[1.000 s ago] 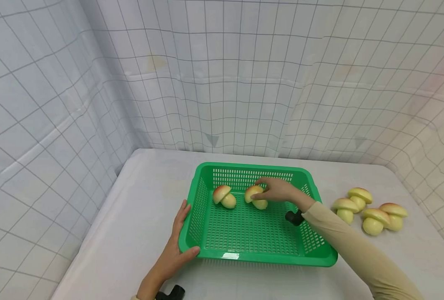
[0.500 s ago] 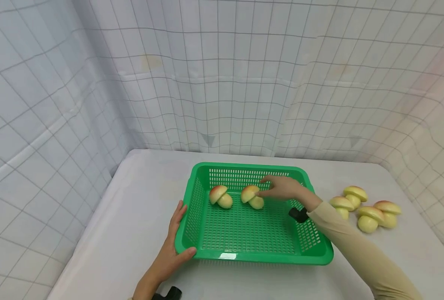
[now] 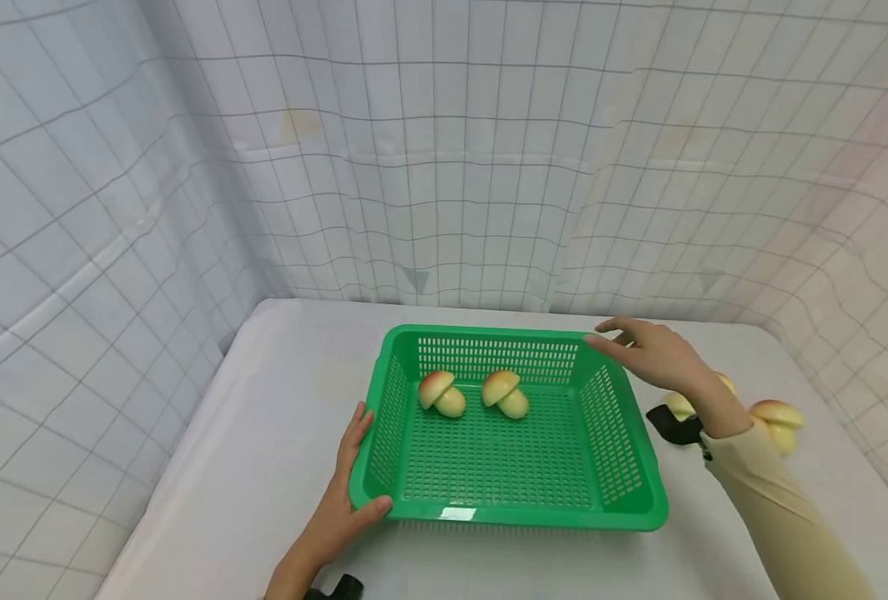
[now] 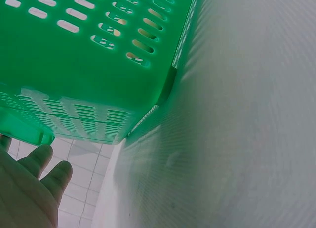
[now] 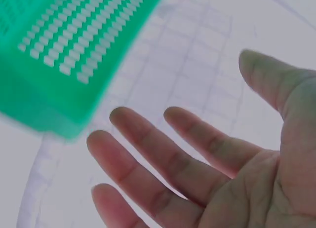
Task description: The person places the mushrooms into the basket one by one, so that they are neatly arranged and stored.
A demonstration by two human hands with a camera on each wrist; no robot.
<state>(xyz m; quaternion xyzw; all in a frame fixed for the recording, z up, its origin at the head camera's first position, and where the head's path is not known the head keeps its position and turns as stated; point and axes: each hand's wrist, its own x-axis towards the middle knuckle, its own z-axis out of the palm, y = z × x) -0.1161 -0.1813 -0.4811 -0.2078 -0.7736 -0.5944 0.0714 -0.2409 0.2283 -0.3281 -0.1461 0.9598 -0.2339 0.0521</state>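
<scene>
Left fingers (image 3: 351,437) touch the green basket (image 3: 534,517) along its left side.

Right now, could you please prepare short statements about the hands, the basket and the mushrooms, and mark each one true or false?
1. Two mushrooms lie in the basket. True.
2. The right hand is empty. True.
3. The left hand is at the right side of the basket. False: it touches the left side.
4. Every mushroom is in the basket. False: others lie on the table, to the right of it.
5. The right arm partly hides the mushrooms outside the basket. True.
6. The basket is white. False: it is green.
</scene>
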